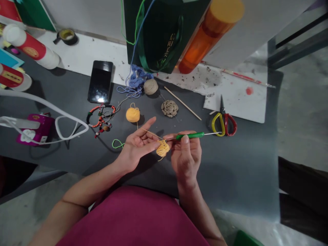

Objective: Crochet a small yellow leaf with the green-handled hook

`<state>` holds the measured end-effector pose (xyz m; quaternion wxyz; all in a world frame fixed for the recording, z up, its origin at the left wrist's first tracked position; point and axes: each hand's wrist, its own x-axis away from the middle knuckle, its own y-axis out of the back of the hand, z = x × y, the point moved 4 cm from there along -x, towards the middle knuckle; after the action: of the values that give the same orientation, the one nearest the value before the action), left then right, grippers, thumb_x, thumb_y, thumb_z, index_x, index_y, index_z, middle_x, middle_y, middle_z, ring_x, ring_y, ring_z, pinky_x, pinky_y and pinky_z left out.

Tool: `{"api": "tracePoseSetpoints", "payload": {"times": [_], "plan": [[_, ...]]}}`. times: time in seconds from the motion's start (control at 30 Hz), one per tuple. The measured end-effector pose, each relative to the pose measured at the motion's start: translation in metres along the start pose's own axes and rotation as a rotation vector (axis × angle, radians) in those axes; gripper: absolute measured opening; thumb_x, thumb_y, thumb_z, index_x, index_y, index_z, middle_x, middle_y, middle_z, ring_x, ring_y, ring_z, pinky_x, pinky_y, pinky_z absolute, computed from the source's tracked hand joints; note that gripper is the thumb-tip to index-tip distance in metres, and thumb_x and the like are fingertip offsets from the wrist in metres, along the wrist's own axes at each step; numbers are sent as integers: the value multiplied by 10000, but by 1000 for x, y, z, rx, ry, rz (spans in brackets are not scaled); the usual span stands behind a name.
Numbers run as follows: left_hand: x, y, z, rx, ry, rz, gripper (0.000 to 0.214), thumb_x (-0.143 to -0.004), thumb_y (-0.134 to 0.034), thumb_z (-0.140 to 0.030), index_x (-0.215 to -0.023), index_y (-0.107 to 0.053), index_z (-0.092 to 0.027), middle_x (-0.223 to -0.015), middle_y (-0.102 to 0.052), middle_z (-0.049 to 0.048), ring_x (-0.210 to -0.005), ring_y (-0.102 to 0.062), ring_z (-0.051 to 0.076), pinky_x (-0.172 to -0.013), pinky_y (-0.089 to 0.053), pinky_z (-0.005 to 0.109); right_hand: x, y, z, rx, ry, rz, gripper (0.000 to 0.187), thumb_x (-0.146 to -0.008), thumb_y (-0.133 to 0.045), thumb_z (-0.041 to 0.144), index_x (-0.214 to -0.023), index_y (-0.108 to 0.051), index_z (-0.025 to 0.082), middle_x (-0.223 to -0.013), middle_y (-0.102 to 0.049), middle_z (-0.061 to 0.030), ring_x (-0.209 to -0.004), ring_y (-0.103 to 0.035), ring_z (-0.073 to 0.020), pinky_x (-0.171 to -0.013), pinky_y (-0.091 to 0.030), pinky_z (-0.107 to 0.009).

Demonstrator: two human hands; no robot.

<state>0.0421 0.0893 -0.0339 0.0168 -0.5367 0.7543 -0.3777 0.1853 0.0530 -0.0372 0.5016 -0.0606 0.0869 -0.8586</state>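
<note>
My left hand pinches a small yellow crochet piece between thumb and fingers, its index finger raised with yellow yarn running over it. That strand leads back to a yellow yarn ball just beyond the hand. In my right hand is a crochet hook with a green handle, held between thumb and fingers. The hook's working tip meets the top edge of the yellow piece; its other metal end points right, toward scissors with one yellow and one red handle.
Past my hands lie a grey-brown crocheted flower, a wooden stick, a beige yarn ball and blue crochet work. A phone, a beaded bracelet and a purple power socket block with white cables sit left. A dark green bag stands behind.
</note>
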Motion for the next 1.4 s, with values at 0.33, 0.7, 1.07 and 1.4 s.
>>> {"api": "tracePoseSetpoints", "payload": {"times": [0.33,0.7,1.07,1.4], "plan": [[1,0,-1,2,11,-32,719,-717,-916,-208,-1396,-686,-272,-792,-710,-30,-756,-649,111,-782,-534,251,7,2,6,95,100,-1,118,-992,-595,373,-960,-570,262,-802,-796,21,-669,-733,-140,-600,-539,-281],[0,1,0,24,33,-19,705,-745,-891,-222,-1410,-656,-211,-779,-725,-39,-742,-683,110,-768,-545,260,4,0,7,13,72,21,175,-995,-607,423,-930,-556,269,-719,-766,40,-597,-699,-135,-555,-526,-271],[-1,3,2,20,17,-32,658,-733,-897,-209,-1361,-701,-222,-753,-740,-34,-723,-700,119,-756,-567,265,6,3,10,86,187,66,100,-1049,-530,331,-975,-546,265,-783,-783,34,-625,-705,-120,-578,-523,-269],[-1,5,-1,-145,-71,-98,685,-716,-919,-263,-1366,-707,-235,-772,-767,-9,-736,-705,131,-760,-578,262,10,0,24,277,463,101,62,-1063,-474,264,-1055,-534,275,-809,-785,19,-660,-734,-145,-595,-570,-309]]}}
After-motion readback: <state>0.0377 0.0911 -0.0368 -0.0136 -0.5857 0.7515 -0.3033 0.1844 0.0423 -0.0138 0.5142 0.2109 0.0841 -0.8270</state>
